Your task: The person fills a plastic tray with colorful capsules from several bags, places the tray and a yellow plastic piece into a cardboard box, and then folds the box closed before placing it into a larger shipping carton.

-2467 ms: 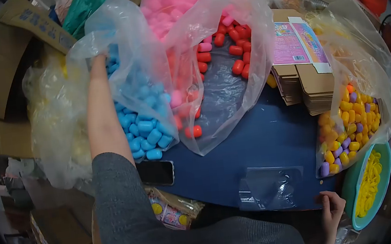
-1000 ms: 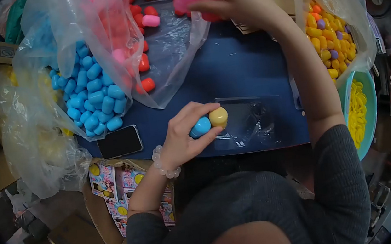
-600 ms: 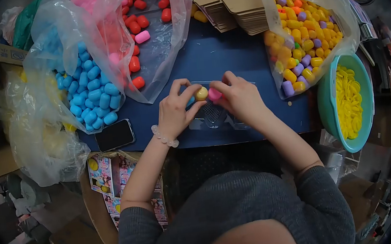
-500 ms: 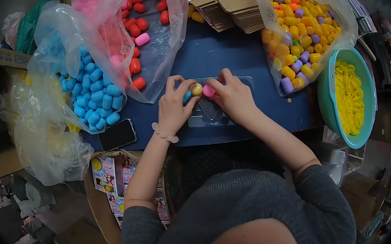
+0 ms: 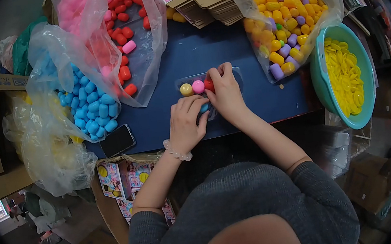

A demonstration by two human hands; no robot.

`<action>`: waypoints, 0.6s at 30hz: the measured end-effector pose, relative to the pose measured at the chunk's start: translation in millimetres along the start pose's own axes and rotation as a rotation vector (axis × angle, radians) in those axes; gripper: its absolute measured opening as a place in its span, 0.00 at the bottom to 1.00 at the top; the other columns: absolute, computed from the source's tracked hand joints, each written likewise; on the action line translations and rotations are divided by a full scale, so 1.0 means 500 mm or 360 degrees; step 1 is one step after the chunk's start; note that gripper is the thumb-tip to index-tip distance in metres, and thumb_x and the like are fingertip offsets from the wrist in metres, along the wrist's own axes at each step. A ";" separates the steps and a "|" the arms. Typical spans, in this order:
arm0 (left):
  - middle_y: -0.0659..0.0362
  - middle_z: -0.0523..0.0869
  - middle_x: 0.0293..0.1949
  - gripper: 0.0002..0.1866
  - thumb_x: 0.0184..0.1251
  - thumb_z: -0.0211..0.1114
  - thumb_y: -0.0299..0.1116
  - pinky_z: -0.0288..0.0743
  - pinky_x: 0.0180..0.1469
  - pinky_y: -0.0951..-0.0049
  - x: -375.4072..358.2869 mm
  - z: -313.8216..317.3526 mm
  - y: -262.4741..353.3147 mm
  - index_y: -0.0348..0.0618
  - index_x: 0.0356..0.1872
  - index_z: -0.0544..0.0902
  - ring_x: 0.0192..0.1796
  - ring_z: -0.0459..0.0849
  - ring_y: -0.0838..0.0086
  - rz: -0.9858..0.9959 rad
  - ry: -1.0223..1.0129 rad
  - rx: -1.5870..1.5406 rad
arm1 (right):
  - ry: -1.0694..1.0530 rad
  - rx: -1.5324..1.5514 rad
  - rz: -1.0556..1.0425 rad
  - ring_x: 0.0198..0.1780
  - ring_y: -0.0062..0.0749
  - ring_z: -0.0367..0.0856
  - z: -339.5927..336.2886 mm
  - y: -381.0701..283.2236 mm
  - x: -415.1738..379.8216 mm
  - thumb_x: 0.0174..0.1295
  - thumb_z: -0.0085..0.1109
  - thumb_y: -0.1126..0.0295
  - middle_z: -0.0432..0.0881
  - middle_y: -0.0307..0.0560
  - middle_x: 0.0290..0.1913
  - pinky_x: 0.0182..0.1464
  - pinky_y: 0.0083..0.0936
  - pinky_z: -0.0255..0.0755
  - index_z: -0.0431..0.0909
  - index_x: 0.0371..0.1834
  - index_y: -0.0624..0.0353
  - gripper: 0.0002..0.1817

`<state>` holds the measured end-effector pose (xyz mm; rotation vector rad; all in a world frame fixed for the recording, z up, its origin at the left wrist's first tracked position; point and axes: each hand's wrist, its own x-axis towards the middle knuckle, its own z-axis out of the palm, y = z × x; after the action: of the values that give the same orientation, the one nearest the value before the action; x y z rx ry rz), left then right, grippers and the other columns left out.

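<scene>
A clear plastic tray [image 5: 237, 75] lies on the blue tabletop in front of me. In its upper row sit a gold capsule [image 5: 186, 90] and a pink capsule [image 5: 198, 87], side by side. Just right of the pink one is a red capsule [image 5: 208, 85], with the fingers of my right hand [image 5: 227, 94] closed on it. My left hand [image 5: 187, 123] is lower, over the tray's near left part, its fingers curled round a blue capsule [image 5: 204, 107] that is partly hidden. A bead bracelet circles my left wrist.
Bags of blue capsules [image 5: 92, 105], red capsules [image 5: 123, 34] and yellow and purple capsules [image 5: 289, 15] surround the work spot. A phone [image 5: 117, 140] lies at left. Folded cardboard [image 5: 211, 4] is stacked behind; a teal basin [image 5: 318, 79] of yellow discs [image 5: 344, 76] stands right.
The gold and pink capsules have gone from my fingers into the tray. My right hand now grips a red capsule. My left hand has moved down with the blue one, and the view has shifted.
</scene>
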<state>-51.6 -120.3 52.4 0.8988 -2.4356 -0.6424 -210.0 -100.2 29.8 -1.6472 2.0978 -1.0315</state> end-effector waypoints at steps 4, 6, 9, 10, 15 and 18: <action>0.52 0.86 0.46 0.17 0.55 0.71 0.32 0.72 0.54 0.63 0.002 0.009 -0.007 0.41 0.47 0.82 0.49 0.84 0.58 -0.0022 -0.0030 -0.0218 | 0.0015 0.0106 0.0009 0.48 0.55 0.76 -0.006 0.004 -0.004 0.47 0.71 0.78 0.66 0.58 0.49 0.49 0.39 0.76 0.72 0.43 0.62 0.20; 0.51 0.86 0.46 0.18 0.56 0.72 0.34 0.73 0.54 0.63 0.002 0.007 -0.001 0.40 0.47 0.82 0.48 0.84 0.57 -0.0044 -0.0083 -0.0223 | -0.0009 0.0109 -0.0002 0.48 0.54 0.76 -0.009 0.005 -0.004 0.48 0.71 0.77 0.66 0.58 0.49 0.49 0.38 0.76 0.72 0.43 0.61 0.20; 0.50 0.87 0.46 0.19 0.57 0.71 0.38 0.74 0.55 0.62 -0.003 0.005 0.000 0.40 0.47 0.83 0.49 0.84 0.56 -0.0140 -0.0195 -0.0210 | -0.0038 0.0125 -0.0028 0.48 0.54 0.76 -0.023 0.001 -0.007 0.49 0.71 0.75 0.67 0.57 0.48 0.48 0.37 0.76 0.73 0.43 0.61 0.20; 0.50 0.87 0.46 0.19 0.59 0.71 0.40 0.74 0.56 0.61 -0.001 0.005 -0.002 0.40 0.47 0.83 0.51 0.84 0.56 -0.0220 -0.0250 -0.0190 | -0.0052 0.0137 -0.0046 0.48 0.54 0.76 -0.034 -0.002 -0.007 0.49 0.71 0.74 0.67 0.57 0.47 0.48 0.37 0.76 0.73 0.44 0.61 0.19; 0.45 0.85 0.53 0.24 0.58 0.72 0.44 0.72 0.62 0.58 -0.006 0.015 -0.021 0.37 0.51 0.83 0.57 0.83 0.53 -0.0057 -0.0179 -0.0058 | 0.0273 -0.0036 -0.0095 0.43 0.47 0.80 -0.145 0.013 -0.002 0.56 0.66 0.71 0.72 0.51 0.42 0.41 0.35 0.76 0.76 0.40 0.57 0.11; 0.43 0.83 0.55 0.25 0.58 0.72 0.44 0.72 0.62 0.59 -0.001 0.011 -0.019 0.36 0.51 0.83 0.58 0.82 0.53 -0.0096 -0.0225 -0.0052 | 0.0323 -0.0585 0.0129 0.39 0.48 0.83 -0.222 0.096 0.029 0.59 0.64 0.68 0.80 0.51 0.35 0.38 0.38 0.77 0.78 0.39 0.57 0.09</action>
<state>-49.9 -125.1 42.8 0.9463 -2.5219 -0.7903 -317.2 -69.3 78.7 -1.6534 2.5936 -0.8568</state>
